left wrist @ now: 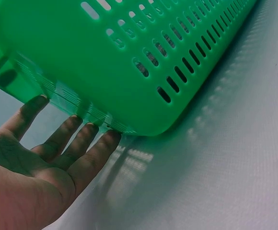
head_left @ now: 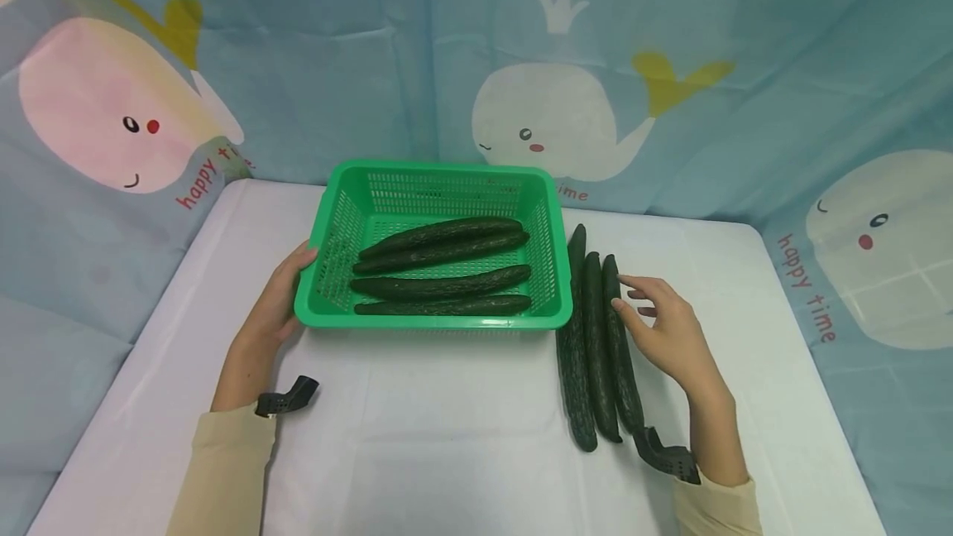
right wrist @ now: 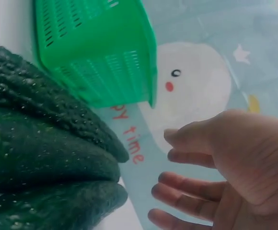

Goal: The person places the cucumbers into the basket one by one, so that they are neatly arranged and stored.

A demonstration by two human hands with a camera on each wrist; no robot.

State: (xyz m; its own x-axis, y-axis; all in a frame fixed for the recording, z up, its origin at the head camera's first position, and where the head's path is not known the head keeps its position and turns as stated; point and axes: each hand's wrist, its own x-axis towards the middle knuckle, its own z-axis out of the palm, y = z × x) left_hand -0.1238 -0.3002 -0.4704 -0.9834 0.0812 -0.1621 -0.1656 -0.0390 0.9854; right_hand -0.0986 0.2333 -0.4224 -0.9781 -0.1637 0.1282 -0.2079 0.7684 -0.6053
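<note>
- Left hand (head_left: 277, 296): not clamped round anything, fingers pretty much straight, with the tips resting on the end of the green basket (head_left: 439, 323) just under its rim.
- That basket sits right beside the left hand, stretching off to its right, with slotted walls.
- Inside it, right of the left hand, there's four dark green cucumbers (head_left: 442, 285) lying crosswise. The back two are snug together, the front two lie nearer the basket's front wall.
- Right hand (head_left: 666, 329): nothing in it, grip's loose, thumb and fingers apart. Wrist cam shows a gap between the fingertips and the veg.
- Just left of the right hand: three more cucumbers (head_left: 600, 346) side by side, pointing away from the person. The rightmost one is nearest the fingers, the leftmost runs along by the basket's right end.
- Under both hands, a white tablecloth (head_left: 424, 420).
- Out past both hands, a light blue backdrop (head_left: 335, 64) with cartoon whales and "happy time" on it.
- Behind each hand, a beige sleeve (head_left: 231, 470), plus a black wrist mount (head_left: 286, 398).
</note>
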